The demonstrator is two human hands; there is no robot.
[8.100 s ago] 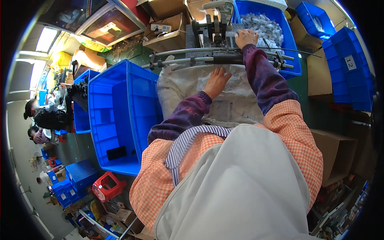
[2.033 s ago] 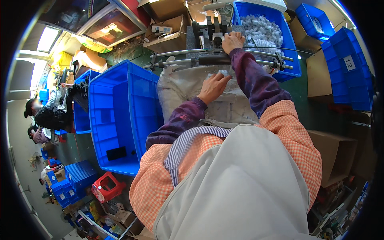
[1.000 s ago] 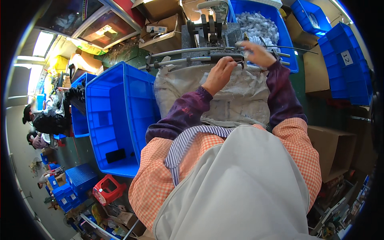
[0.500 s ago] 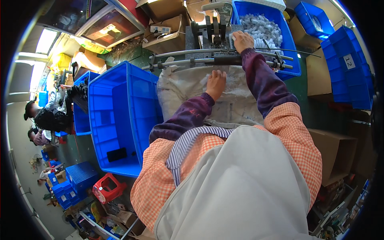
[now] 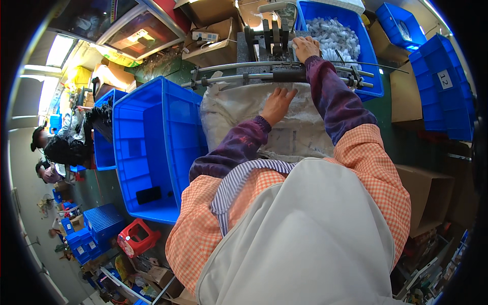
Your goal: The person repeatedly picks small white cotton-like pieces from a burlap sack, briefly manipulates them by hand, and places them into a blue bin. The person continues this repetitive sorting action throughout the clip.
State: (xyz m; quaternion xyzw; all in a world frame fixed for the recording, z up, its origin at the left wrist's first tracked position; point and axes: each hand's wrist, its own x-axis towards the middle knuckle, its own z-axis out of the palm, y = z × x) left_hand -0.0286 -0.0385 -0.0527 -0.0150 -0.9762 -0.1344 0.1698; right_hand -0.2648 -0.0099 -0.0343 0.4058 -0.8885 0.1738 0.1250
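Note:
My left hand point(image 5: 277, 105) hovers over or rests on a pale, dusty cloth point(image 5: 223, 109), its fingers loosely bent and a little apart. I see nothing in it. My right hand point(image 5: 306, 49) reaches farther out, to the right side of a small bench machine point(image 5: 269, 43) with dark upright discs. Its fingers are bent together at the machine's edge; whatever they pinch is hidden. Two metal rods point(image 5: 236, 78) with a dark sleeve point(image 5: 288, 76) run across between my hands and the machine. Just right of my right hand, a blue crate point(image 5: 375, 66) holds many translucent plastic pieces point(image 5: 333, 38).
A large blue bin point(image 5: 147, 122) with a dark flat object point(image 5: 148, 195) inside stands at my left. Beyond the machine's left is an open carton point(image 5: 218, 51). Another carton point(image 5: 424, 195) sits at right, below stacked blue crates point(image 5: 442, 86). A red stool point(image 5: 137, 238) is at lower left.
My left hand has moved slightly right, and its fingers have spread more. My right hand has shifted a little at the machine's right side.

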